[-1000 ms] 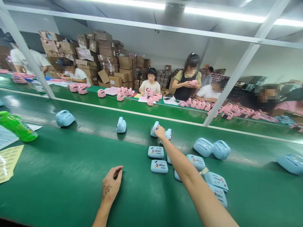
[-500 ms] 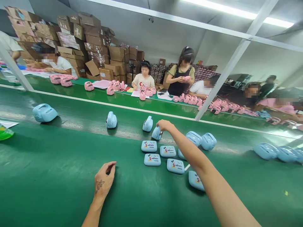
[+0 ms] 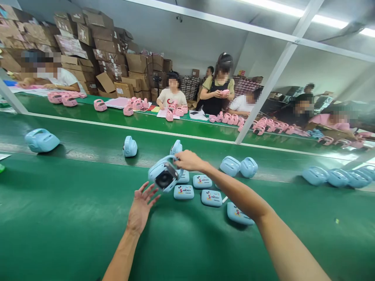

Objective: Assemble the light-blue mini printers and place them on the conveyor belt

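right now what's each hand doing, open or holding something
Left hand: open, fingers spread, just below the blue camera.
Right hand: closed on the blue camera's handle.

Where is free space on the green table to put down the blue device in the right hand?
Bare green table lies left of the left hand, and right of the right forearm. It is crowded around the Mickey covers beside the right hand and the blue device.
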### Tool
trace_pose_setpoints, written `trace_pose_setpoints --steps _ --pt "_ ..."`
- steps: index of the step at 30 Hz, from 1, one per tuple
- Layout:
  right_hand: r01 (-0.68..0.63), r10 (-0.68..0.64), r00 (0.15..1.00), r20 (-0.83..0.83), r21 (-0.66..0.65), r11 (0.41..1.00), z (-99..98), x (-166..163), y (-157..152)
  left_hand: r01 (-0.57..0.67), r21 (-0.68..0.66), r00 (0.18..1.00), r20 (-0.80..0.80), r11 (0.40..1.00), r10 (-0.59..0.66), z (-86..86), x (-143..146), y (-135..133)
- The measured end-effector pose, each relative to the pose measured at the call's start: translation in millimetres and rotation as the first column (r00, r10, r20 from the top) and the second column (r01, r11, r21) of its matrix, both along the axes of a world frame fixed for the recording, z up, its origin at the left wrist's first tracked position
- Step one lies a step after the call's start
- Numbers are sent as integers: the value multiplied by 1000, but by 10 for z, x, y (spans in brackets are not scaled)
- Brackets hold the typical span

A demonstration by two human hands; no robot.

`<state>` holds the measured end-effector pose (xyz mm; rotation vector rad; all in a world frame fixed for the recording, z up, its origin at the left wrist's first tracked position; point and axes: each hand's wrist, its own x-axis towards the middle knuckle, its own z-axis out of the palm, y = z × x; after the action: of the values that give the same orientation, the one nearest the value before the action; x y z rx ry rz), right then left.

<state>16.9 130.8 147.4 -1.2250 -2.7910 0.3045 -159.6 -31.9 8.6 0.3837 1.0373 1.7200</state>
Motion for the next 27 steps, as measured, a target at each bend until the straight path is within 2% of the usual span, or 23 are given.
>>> trace_pose_setpoints --steps 2,5,7,9,11,14,16,20,27 --pt "-132 130 991 -24 -95 987 -94 -113 -155 50 -14 979 198 999 -46 68 105 1" --pt "-284 270 958 -92 -219 933 -285 -165 -216 97 -66 921 385 993 -65 60 122 -90" --pt "-263 257 965 -61 -156 952 -426 -126 -163 102 -66 890 453 993 -61 -16 52 -187" --pt "-165 164 985 50 7 986 -566 -67 -91 78 -59 871 491 995 -39 -132 -48 -275" --pt "-108 88 984 156 122 987 -695 -24 -36 36 -63 866 500 997 0 -262 -141 -325" --pt "-103 70 973 221 139 985 -837 -14 18 -17 -59 883 468 998 43 -412 -205 -325" --pt "-111 73 967 245 145 983 -886 -27 46 -40 -47 897 439 998 57 -448 -193 -309" --pt "-102 60 963 263 151 983 -890 -47 78 -53 -69 904 421 996 77 -387 -161 -321" --pt "-70 42 965 257 98 993 -814 -108 105 18 -124 925 378 992 30 -140 -223 -334"
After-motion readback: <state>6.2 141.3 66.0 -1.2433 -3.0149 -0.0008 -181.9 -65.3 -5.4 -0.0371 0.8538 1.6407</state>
